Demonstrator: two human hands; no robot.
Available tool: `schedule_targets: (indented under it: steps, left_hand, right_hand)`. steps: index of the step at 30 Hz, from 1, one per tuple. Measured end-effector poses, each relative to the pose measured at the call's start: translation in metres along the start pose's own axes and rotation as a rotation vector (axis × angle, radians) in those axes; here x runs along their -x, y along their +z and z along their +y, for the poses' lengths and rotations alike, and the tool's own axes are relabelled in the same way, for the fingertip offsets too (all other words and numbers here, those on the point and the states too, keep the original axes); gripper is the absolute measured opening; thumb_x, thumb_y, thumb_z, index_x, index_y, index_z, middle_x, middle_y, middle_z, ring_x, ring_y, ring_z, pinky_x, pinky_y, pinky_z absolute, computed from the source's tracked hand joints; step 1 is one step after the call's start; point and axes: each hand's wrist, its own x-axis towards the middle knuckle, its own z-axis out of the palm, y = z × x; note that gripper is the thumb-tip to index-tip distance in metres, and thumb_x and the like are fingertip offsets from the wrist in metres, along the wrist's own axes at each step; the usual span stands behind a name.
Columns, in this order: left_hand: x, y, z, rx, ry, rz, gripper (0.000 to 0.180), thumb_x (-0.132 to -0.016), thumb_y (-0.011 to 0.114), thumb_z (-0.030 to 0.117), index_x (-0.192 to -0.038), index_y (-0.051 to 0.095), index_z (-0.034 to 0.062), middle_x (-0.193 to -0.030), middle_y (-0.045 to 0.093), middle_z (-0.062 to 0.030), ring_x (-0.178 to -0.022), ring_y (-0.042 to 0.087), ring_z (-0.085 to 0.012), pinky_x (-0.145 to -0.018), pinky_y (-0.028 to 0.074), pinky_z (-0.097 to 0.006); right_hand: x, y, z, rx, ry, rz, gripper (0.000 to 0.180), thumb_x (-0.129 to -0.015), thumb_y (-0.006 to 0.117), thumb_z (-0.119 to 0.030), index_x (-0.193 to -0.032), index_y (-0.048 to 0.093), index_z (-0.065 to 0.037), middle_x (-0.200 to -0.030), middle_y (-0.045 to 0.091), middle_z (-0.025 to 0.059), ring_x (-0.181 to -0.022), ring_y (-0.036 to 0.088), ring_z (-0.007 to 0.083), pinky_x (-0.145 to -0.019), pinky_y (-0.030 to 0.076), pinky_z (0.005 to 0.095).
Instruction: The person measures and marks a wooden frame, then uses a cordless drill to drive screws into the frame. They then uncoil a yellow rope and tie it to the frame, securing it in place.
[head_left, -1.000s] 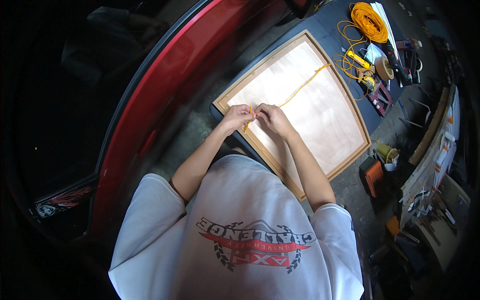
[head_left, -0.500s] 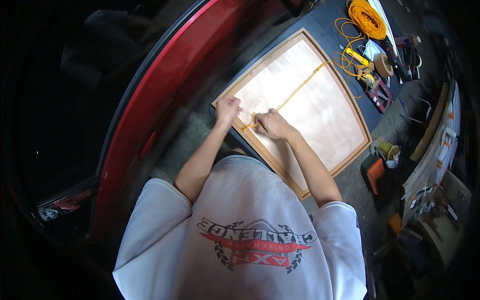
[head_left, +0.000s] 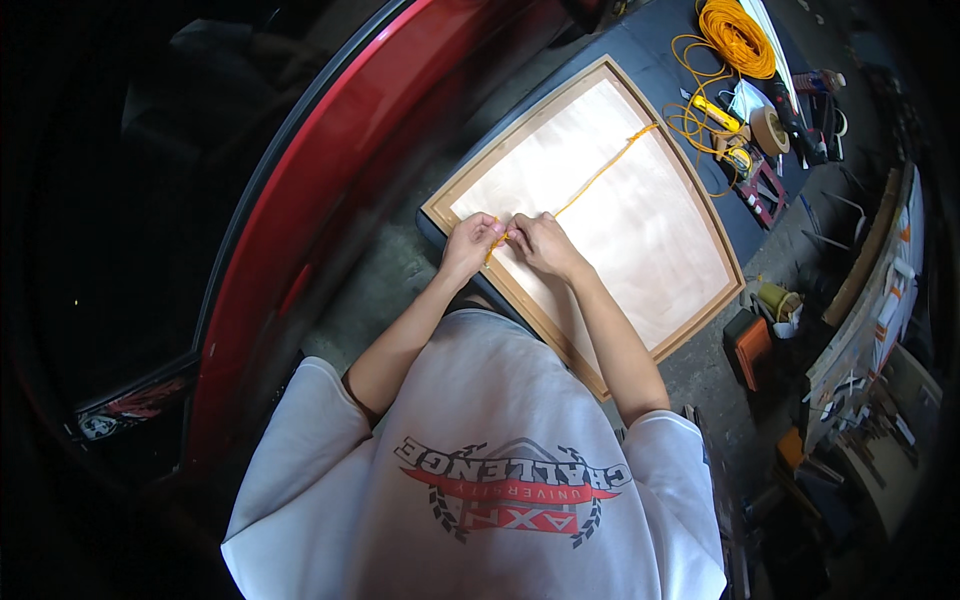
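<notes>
Looking down from the head camera, I see two bare hands close together over a big wooden frame (head_left: 470, 196) with a pale, thin sheet (head_left: 620, 200) stretched inside it. The frame lies flat on a dark table (head_left: 655, 55).

An orange string (head_left: 600, 175) runs across the pale sheet, from the far side of the frame down to the hands. The near end of the string sits right between the two hands, close to the near edge of the frame.

The left hand (head_left: 470, 243) has its fingers pressed together, and they pinch the near end of the string. The right hand (head_left: 540, 243) is just beside it, almost touching, and its fingers pinch the string too, a bit farther along. Both hands rest on the pale sheet.

At the far end of the table I see a coil of orange cord (head_left: 735, 35), a roll of brown tape (head_left: 768, 128) and some small tools, well apart from the hands.

A big red curved car body (head_left: 330, 150) is to the left of the table. The person wears a white shirt (head_left: 480, 480).
</notes>
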Motion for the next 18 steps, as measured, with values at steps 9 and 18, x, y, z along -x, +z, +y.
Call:
schedule_targets:
  steps: [9,18]
  left_hand:
    - [0.010,0.005,0.000,0.118,0.007,-0.029,0.012,-0.098,0.068,0.006,-0.108,0.067,0.0005,-0.098,0.072,-0.0072,-0.088,0.069,-0.0129,-0.082,0.056,-0.026]
    - [-0.001,-0.001,0.002,-0.083,-0.020,-0.156,0.012,-0.095,0.072,0.009,-0.103,0.070,0.0003,-0.089,0.071,-0.0038,-0.082,0.067,-0.0100,-0.079,0.053,-0.025]
  right_hand:
    - [0.003,-0.005,0.002,-0.029,-0.056,0.077,0.016,-0.097,0.061,-0.018,-0.090,0.067,-0.005,-0.069,0.067,0.0162,-0.069,0.064,0.0391,-0.081,0.048,0.0473]
    - [0.007,-0.016,0.004,-0.219,-0.038,0.036,0.011,-0.095,0.064,-0.015,-0.089,0.066,-0.006,-0.069,0.067,0.0129,-0.068,0.065,0.0349,-0.082,0.048,0.0432]
